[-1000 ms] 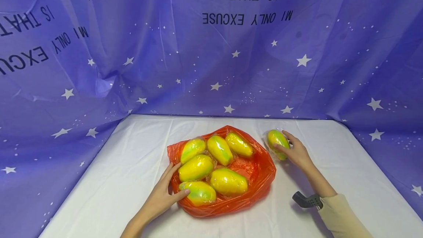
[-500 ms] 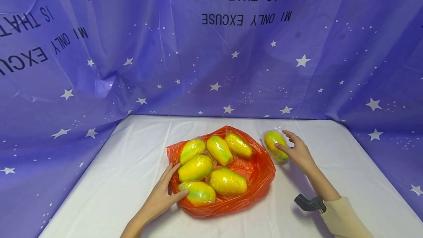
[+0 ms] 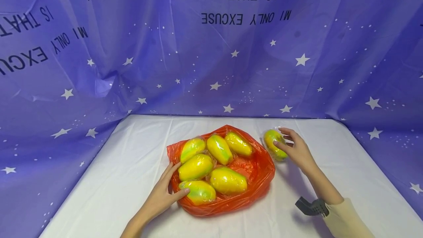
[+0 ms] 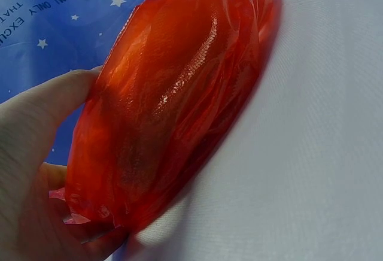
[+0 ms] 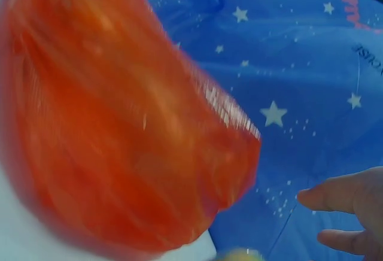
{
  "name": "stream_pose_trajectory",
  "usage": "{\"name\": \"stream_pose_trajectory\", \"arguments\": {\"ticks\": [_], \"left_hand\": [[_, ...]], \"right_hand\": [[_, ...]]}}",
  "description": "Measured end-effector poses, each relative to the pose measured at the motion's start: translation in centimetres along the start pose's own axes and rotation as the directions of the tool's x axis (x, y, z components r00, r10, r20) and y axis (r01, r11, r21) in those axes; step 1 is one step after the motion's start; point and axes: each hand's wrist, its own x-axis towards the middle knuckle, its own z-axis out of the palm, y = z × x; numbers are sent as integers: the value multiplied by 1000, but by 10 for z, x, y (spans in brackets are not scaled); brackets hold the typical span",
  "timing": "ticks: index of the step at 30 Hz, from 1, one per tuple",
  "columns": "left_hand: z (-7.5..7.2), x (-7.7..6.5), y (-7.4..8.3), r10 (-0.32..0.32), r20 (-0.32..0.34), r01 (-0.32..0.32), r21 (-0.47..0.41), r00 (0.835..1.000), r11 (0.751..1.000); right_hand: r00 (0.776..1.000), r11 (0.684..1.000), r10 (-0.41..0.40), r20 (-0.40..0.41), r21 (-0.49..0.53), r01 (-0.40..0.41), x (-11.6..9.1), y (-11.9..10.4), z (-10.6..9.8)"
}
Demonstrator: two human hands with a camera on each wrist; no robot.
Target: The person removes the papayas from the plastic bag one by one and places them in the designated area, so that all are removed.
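Observation:
A red plastic bag (image 3: 261, 188), its mouth spread wide, lies on the white table with several yellow-green papayas (image 3: 228, 181) inside, each wrapped in clear film. My left hand (image 3: 161, 191) holds the bag's left side, its thumb over the rim by the nearest papaya (image 3: 201, 194). From the left wrist, the bag (image 4: 173, 93) bulges between thumb and fingers. Right of the bag, one wrapped papaya (image 3: 272, 138) rests on the table. My right hand (image 3: 297, 151) is beside it, fingers parted and loose, thumb overlapping it in the head view. Contact there cannot be told.
White cloth covers the table (image 3: 109, 179). A purple star-printed curtain (image 3: 185, 65) rises along its back and sides. A dark camera mount (image 3: 310, 206) sits at my right wrist, near the beige sleeve (image 3: 347, 217).
The right hand has loosened from the single papaya and shifted slightly right, while that papaya has settled a little to the left. The left hand and the bag stay nearly still.

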Motion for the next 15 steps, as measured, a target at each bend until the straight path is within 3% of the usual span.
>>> {"name": "stream_pose_trajectory", "arguments": {"ticks": [11, 15], "left_hand": [[-1, 1, 1, -3, 3, 3, -2, 1000, 1000], [-1, 0, 2, -4, 4, 4, -2, 1000, 1000]], "right_hand": [[994, 994, -47, 94, 98, 38, -12, -29, 9], [985, 983, -104, 139, 168, 80, -18, -38, 16]]}}
